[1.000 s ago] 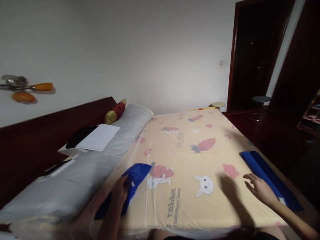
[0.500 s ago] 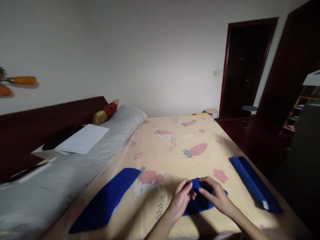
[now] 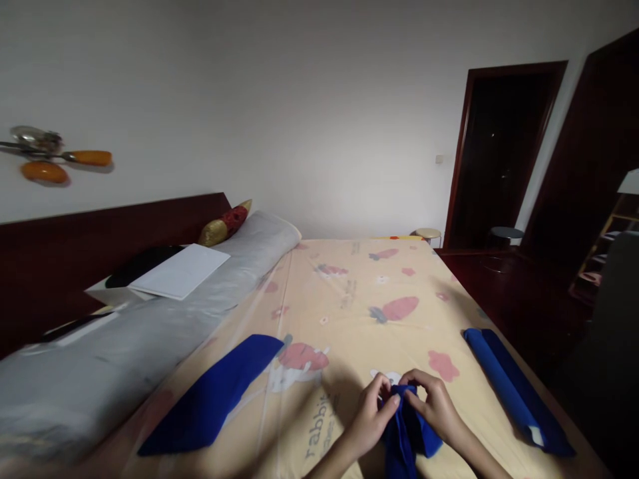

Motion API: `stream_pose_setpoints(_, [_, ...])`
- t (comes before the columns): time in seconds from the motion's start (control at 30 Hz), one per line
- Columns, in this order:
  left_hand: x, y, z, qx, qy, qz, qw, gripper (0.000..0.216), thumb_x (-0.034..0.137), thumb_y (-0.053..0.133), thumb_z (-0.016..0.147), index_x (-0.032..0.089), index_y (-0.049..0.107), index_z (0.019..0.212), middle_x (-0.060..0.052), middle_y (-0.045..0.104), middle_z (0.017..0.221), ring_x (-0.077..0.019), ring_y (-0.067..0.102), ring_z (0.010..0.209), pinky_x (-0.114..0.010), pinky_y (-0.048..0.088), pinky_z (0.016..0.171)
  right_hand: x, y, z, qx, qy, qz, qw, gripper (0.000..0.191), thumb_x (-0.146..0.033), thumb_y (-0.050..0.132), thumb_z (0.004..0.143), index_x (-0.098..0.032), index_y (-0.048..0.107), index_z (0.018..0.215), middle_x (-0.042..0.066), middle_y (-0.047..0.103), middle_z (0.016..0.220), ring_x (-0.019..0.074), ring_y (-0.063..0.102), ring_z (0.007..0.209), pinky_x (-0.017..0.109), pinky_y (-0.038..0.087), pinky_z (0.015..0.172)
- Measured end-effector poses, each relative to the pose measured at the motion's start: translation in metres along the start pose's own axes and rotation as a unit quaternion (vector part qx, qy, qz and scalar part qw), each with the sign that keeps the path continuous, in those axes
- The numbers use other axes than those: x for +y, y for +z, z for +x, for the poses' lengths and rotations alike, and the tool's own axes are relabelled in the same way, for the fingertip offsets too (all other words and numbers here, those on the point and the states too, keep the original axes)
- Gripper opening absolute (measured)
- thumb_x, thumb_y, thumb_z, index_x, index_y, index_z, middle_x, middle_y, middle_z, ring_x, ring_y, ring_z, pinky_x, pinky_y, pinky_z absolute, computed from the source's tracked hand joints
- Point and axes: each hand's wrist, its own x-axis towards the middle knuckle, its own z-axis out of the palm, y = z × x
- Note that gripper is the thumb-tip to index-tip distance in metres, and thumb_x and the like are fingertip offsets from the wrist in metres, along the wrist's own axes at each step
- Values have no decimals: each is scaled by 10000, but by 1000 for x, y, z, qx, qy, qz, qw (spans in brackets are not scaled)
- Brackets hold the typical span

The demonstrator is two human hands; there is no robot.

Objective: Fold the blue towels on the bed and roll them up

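Note:
A piece of blue fabric [image 3: 402,439] hangs bunched between my two hands near the front of the bed. My left hand [image 3: 372,409] pinches its upper edge from the left, thumb and fingers together. From the right, my right hand [image 3: 433,406] grips the same edge with thumb and curled fingers, close beside the left. The cloth's lower part drops in folds toward the bottom of the view. To the left, a flat cut piece of blue fabric [image 3: 214,399] lies on the bed sheet. A rolled blue fabric bundle [image 3: 516,392] rests along the right edge.
The bed sheet [image 3: 339,319] is cream with carrot and rabbit prints. A long grey pillow [image 3: 174,339] runs along the dark headboard [image 3: 124,219], with a white flat box [image 3: 182,271] on it. Two stools, one pale [image 3: 428,233] and one dark [image 3: 506,233], stand beyond the bed.
My hands have drawn closer together and slightly lower in view. The fabric between them, earlier spread wider, now hangs in narrower folds. The view has shifted a little.

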Motion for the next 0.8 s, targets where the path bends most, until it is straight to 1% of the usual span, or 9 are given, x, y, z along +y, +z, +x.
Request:
stream_pose_setpoints(0.07, [1, 3, -3, 9, 29, 29, 999, 255, 466, 558, 874, 216, 508, 867, 21, 495, 800, -146, 474, 747, -273, 368, 702, 4, 3, 0, 15, -5, -4, 1000, 81, -274, 579, 830, -208, 626, 828, 15, 662, 800, 187, 600, 780, 299, 445, 742])
stream_pose_setpoints(0.13, [3, 5, -4, -6, 48, 32, 998, 225, 436, 565, 874, 215, 528, 898, 12, 527, 819, -150, 490, 757, -268, 378, 702, 9, 5, 0, 38, -13, -15, 999, 94, -306, 606, 827, -213, 611, 815, 5, 640, 768, 180, 585, 742, 294, 444, 715])
stream_pose_setpoints(0.23, [3, 6, -4, -7, 45, 29, 999, 201, 410, 547, 889, 209, 549, 879, 13, 540, 798, -146, 479, 739, -262, 372, 691, 16, 6, -1, 82, -37, -43, 995, 150, -359, 645, 819, -219, 592, 807, 0, 612, 747, 176, 569, 706, 290, 445, 676])
stream_pose_setpoints(0.37, [0, 4, -2, -3, 29, 7, 1000, 265, 447, 493, 922, 202, 543, 833, 28, 500, 748, -132, 438, 703, -257, 350, 666, 19, 9, -2, 145, -100, -89, 980, 193, -404, 658, 823, -226, 583, 808, 20, 598, 785, 190, 575, 751, 294, 461, 667])
stream_pose_setpoints(0.5, [-4, 3, 0, -1, 17, -28, 999, 349, 498, 451, 937, 195, 539, 788, 41, 439, 703, -123, 395, 671, -257, 327, 636, 17, 9, -3, 148, -154, -139, 967, 138, -361, 624, 859, -229, 612, 821, 28, 588, 792, 187, 575, 765, 295, 479, 667])
stream_pose_setpoints(0.63, [-7, 4, 2, 11, 13, -53, 998, 383, 530, 474, 919, 194, 540, 747, 45, 423, 675, -121, 381, 653, -257, 322, 618, 17, 4, -4, 142, -185, -188, 954, 119, -321, 590, 886, -234, 666, 860, 27, 593, 769, 175, 579, 730, 295, 474, 651])
stream_pose_setpoints(0.73, [-9, -1, 5, 46, 4, -45, 998, 413, 564, 501, 892, 199, 522, 702, 57, 395, 635, -114, 361, 615, -252, 306, 587, 18, -4, -3, 131, -189, -207, 951, 155, -326, 571, 899, -247, 704, 895, 27, 605, 741, 170, 581, 698, 295, 469, 632])
stream_pose_setpoints(0.8, [-11, -11, 9, 86, -2, -46, 995, 436, 593, 522, 866, 200, 519, 676, 62, 387, 610, -111, 357, 594, -252, 296, 566, 18, -12, -1, 144, -179, -199, 953, 190, -356, 566, 900, -245, 720, 891, 31, 613, 727, 170, 587, 691, 293, 475, 627])
